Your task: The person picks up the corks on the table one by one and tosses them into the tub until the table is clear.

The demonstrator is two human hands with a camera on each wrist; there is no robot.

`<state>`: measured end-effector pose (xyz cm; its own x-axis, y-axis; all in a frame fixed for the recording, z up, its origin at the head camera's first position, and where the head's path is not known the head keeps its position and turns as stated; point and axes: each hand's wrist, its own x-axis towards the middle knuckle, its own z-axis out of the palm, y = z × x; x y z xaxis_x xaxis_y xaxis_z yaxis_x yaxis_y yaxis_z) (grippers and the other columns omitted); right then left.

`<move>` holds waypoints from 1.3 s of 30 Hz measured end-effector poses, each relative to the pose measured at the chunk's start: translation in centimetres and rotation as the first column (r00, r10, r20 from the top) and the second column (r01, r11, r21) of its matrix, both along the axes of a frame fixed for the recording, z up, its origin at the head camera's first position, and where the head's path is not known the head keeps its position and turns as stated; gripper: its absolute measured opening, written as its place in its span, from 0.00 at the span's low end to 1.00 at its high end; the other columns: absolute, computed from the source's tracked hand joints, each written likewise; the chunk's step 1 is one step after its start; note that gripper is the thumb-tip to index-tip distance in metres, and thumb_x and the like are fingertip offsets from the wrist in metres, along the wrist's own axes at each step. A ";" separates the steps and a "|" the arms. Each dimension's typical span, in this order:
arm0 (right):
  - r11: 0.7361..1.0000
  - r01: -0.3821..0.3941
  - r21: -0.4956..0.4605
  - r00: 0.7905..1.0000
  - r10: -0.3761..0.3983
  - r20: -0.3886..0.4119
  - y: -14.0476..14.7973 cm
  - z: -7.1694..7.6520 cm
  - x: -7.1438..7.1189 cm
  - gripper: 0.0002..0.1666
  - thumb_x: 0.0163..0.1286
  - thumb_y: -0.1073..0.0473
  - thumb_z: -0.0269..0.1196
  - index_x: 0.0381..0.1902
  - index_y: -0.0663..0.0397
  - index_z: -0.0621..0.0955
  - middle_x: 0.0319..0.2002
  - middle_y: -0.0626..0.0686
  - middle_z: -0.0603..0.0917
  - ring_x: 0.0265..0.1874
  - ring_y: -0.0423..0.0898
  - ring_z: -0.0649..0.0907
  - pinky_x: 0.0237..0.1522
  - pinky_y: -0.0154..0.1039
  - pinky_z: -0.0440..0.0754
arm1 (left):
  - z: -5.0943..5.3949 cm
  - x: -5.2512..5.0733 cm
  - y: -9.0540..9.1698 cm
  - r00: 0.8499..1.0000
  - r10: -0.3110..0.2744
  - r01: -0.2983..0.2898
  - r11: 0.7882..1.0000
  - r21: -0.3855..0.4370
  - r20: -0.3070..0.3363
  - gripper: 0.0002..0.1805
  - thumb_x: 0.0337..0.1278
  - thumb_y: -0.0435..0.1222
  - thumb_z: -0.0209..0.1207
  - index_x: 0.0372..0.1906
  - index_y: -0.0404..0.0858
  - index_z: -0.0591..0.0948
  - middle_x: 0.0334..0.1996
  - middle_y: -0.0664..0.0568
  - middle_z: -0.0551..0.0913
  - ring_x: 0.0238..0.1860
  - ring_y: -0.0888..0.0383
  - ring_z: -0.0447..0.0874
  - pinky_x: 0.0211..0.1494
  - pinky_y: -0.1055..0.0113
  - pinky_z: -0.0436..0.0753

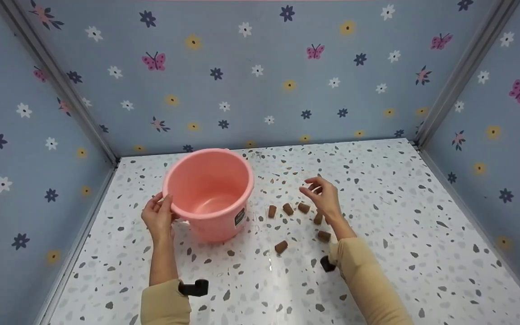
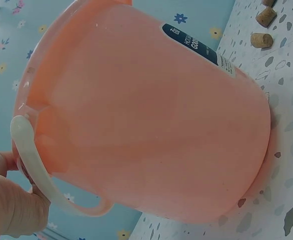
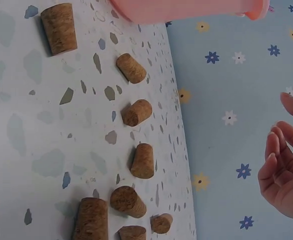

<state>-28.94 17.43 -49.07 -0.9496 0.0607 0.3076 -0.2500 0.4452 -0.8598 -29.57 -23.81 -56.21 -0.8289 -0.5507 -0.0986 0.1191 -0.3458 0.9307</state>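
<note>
A pink bucket (image 1: pixel 215 225) stands on the speckled table, its mouth facing up and toward the head camera. At its left side my left hand (image 1: pixel 158 219) grips the rim, thumb on the near edge. The white handle (image 2: pixel 39 167) hangs beside that hand in the left wrist view. My right hand (image 1: pixel 325 198) hovers over the table right of the bucket, fingers loosely bent, with nothing between them. Below and around it lie several brown corks (image 1: pixel 288 209). One cork (image 3: pixel 59 29) lies apart from the rest, nearer the front. The right forearm partly hides some corks in the head view.
The white speckled table (image 1: pixel 395 253) is enclosed by blue flowered panels (image 1: pixel 260 90) at the back and both sides. A dark label (image 2: pixel 196 45) is on the bucket's side. Grey metal posts (image 1: pixel 461 76) stand at the corners.
</note>
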 end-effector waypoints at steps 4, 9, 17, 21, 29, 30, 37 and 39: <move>0.999 0.053 0.007 0.999 -0.053 0.010 0.9 -1.0 0.1 0.14 0.52 0.60 0.67 0.36 0.62 0.80 0.23 0.52 0.77 0.21 0.45 0.74 0.22 0.29 0.69 | -0.9 -0.5 -0.2 0.999 0.001 -0.001 1.000 -0.016 -0.033 0.24 0.42 0.41 0.66 0.48 0.37 0.76 0.30 0.45 0.79 0.18 0.55 0.78 0.14 0.67 0.77; 0.993 0.121 0.012 0.992 -0.121 0.017 2.0 -2.4 0.5 0.14 0.51 0.61 0.68 0.34 0.64 0.80 0.23 0.52 0.77 0.21 0.42 0.73 0.22 0.28 0.69 | -5.9 -3.6 -2.0 0.996 0.063 -0.070 0.991 -0.112 -0.062 0.29 0.34 0.49 0.69 0.46 0.40 0.77 0.32 0.42 0.78 0.19 0.53 0.79 0.15 0.66 0.78; 0.975 0.221 0.001 0.973 -0.221 0.062 3.3 -4.5 1.2 0.16 0.52 0.63 0.67 0.37 0.66 0.78 0.28 0.57 0.78 0.25 0.47 0.75 0.24 0.28 0.70 | -7.0 -4.3 -2.4 0.993 0.077 -0.087 0.990 -0.112 -0.092 0.30 0.34 0.50 0.69 0.47 0.41 0.77 0.34 0.40 0.77 0.21 0.50 0.79 0.16 0.63 0.79; 0.958 0.286 0.016 0.955 -0.286 0.084 3.8 -5.4 1.5 0.19 0.51 0.63 0.67 0.39 0.68 0.76 0.29 0.61 0.78 0.27 0.51 0.75 0.25 0.31 0.71 | -6.8 -4.1 -2.2 0.994 0.077 -0.086 0.988 -0.127 -0.073 0.30 0.34 0.51 0.68 0.47 0.42 0.77 0.34 0.41 0.78 0.22 0.51 0.79 0.18 0.63 0.80; 0.931 0.358 0.068 0.919 -0.365 0.151 4.4 -6.8 2.1 0.23 0.50 0.61 0.68 0.41 0.68 0.74 0.33 0.62 0.75 0.29 0.52 0.74 0.30 0.40 0.71 | -6.7 -4.0 -2.1 0.995 0.084 -0.089 0.987 -0.132 -0.046 0.31 0.33 0.52 0.68 0.47 0.43 0.77 0.36 0.42 0.78 0.23 0.51 0.79 0.19 0.64 0.80; 0.928 0.364 0.077 0.914 -0.372 0.159 4.5 -6.9 2.2 0.23 0.50 0.61 0.68 0.41 0.68 0.74 0.33 0.62 0.75 0.30 0.53 0.73 0.31 0.41 0.71 | -6.7 -4.0 -2.2 0.995 0.081 -0.087 0.988 -0.127 -0.052 0.31 0.33 0.52 0.68 0.47 0.43 0.77 0.36 0.42 0.78 0.23 0.51 0.80 0.19 0.64 0.80; 0.922 0.374 0.094 0.887 -0.386 0.253 4.9 -7.6 2.7 0.26 0.50 0.61 0.68 0.43 0.70 0.71 0.35 0.64 0.73 0.33 0.55 0.72 0.35 0.45 0.70 | -6.9 -4.1 -2.3 0.993 0.077 -0.087 0.989 -0.120 -0.091 0.29 0.35 0.49 0.68 0.47 0.41 0.77 0.35 0.40 0.78 0.23 0.50 0.80 0.18 0.64 0.79; 0.923 0.373 0.090 0.882 -0.383 0.275 4.9 -7.7 2.8 0.27 0.50 0.60 0.68 0.44 0.70 0.71 0.36 0.65 0.72 0.35 0.55 0.72 0.37 0.46 0.70 | -6.8 -4.0 -2.2 0.993 0.077 -0.088 0.989 -0.121 -0.092 0.29 0.35 0.50 0.68 0.46 0.41 0.77 0.34 0.40 0.78 0.23 0.50 0.80 0.18 0.64 0.79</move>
